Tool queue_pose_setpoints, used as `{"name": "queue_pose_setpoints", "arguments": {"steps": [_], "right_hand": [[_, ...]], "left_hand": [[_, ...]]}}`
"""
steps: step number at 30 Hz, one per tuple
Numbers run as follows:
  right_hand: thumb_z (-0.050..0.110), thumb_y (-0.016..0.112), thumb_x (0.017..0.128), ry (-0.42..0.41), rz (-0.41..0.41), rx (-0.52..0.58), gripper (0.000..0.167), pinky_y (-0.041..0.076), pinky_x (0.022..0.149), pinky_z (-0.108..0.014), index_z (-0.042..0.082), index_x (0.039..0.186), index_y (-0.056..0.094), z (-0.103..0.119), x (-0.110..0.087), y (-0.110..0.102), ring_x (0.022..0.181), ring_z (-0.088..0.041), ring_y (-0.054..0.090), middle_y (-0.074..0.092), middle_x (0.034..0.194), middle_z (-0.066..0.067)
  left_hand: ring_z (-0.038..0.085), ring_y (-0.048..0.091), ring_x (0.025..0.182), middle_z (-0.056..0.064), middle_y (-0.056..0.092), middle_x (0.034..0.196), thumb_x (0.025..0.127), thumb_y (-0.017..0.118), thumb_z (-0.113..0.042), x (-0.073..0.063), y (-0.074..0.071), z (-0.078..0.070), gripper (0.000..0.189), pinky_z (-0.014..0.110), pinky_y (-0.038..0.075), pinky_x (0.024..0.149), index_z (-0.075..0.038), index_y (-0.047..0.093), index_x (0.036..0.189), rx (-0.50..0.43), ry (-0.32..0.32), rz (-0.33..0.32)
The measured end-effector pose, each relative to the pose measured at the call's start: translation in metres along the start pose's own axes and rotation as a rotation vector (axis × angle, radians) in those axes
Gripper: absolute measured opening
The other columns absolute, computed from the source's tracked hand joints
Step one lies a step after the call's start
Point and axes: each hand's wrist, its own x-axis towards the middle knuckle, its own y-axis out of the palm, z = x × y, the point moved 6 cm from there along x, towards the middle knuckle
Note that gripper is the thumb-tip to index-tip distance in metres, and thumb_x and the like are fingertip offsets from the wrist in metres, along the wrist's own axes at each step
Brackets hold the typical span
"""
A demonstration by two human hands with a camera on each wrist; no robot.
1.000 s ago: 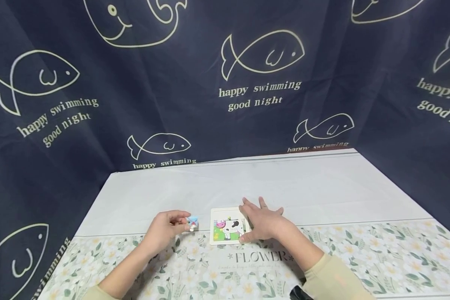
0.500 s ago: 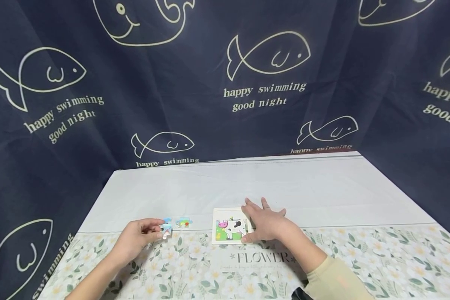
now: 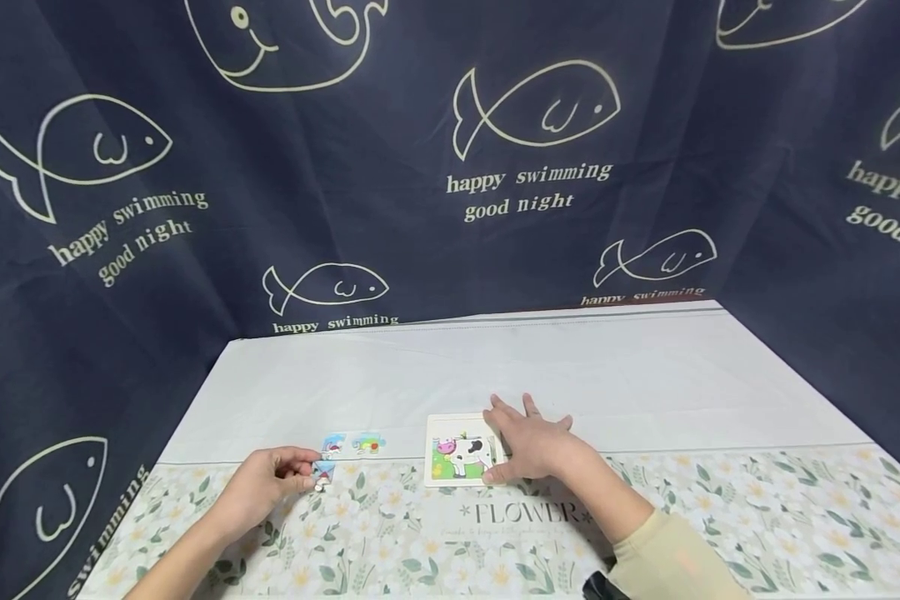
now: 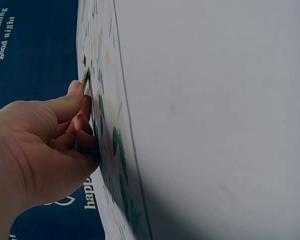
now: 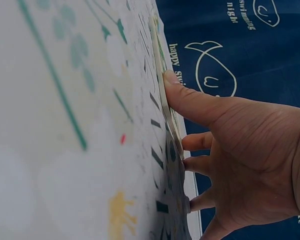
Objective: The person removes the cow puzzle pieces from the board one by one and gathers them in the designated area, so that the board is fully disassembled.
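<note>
Between its thumb and fingers, my left hand (image 3: 264, 492) pinches a small blue jigsaw piece (image 3: 323, 472) low over the table, left of the puzzle tray. The left wrist view shows that piece (image 4: 84, 75) only edge-on, at the thumb tip. Just beyond it lie two more pieces: a blue one (image 3: 334, 443) and a green and blue one (image 3: 368, 442). My right hand (image 3: 536, 446) has its fingers spread and rests over the right side of the white-rimmed puzzle tray (image 3: 461, 422). In the tray a cow picture shows, its right edge partly hidden. The thumb touches the tray's edge (image 5: 162, 95) in the right wrist view.
A white and floral cloth (image 3: 690, 533) with the word FLOWER covers the table. Behind and at both sides hangs a dark blue curtain (image 3: 412, 250) with fish drawings. A black object (image 3: 600, 587) sits by the right sleeve at the bottom edge.
My left hand moved left, away from the tray, then slightly nearer to me. Two pieces now lie on the table where it passed. The right hand has stayed on the tray.
</note>
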Motion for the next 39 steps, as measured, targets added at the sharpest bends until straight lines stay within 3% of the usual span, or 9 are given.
{"name": "queue_pose_setpoints", "arguments": {"steps": [9,15,19,34,39], "right_hand": [[0.059,0.081,0.074,0.008,0.002,-0.003,0.100,0.010,0.090,-0.090,0.014,0.154,0.042,-0.001,0.001,0.001,0.148,-0.051,0.011,0.022,0.166,-0.007],[0.058,0.082,0.074,0.010,0.003,-0.002,0.099,0.010,0.090,-0.090,0.014,0.154,0.042,0.000,0.001,0.001,0.148,-0.051,0.011,0.022,0.166,-0.007],[0.059,0.081,0.073,0.012,0.004,-0.005,0.100,0.010,0.090,-0.090,0.014,0.154,0.042,0.000,0.001,0.001,0.148,-0.052,0.011,0.022,0.166,-0.008],[0.060,0.082,0.072,0.010,-0.008,-0.001,0.101,0.010,0.089,-0.090,0.014,0.153,0.043,-0.001,-0.001,0.001,0.148,-0.052,0.012,0.023,0.166,-0.008],[0.057,0.083,0.073,0.005,-0.009,0.012,0.096,0.011,0.089,-0.091,0.027,0.154,0.040,-0.002,0.000,0.002,0.148,-0.053,0.012,0.023,0.166,-0.007]], "left_hand": [[0.020,0.046,0.070,0.007,0.059,0.089,0.087,0.077,-0.004,0.000,0.001,0.000,0.037,0.027,0.037,0.055,0.002,0.066,0.123,-0.016,0.006,0.024],[0.018,0.049,0.069,0.004,0.060,0.088,0.087,0.080,-0.013,0.000,-0.002,-0.005,0.035,0.027,0.040,0.055,-0.005,0.068,0.120,0.041,0.008,-0.039],[0.019,0.052,0.070,0.004,0.062,0.088,0.090,0.078,-0.016,0.000,0.001,-0.013,0.032,0.028,0.042,0.056,-0.005,0.069,0.118,0.026,0.042,-0.057],[0.017,0.052,0.071,0.002,0.061,0.084,0.091,0.077,-0.015,0.019,0.052,-0.062,0.025,0.026,0.045,0.059,-0.003,0.070,0.112,-0.043,0.210,0.067],[0.016,0.055,0.072,0.000,0.061,0.083,0.090,0.078,-0.016,0.028,0.072,-0.079,0.025,0.026,0.048,0.060,-0.004,0.071,0.111,-0.005,0.263,0.083]]}}
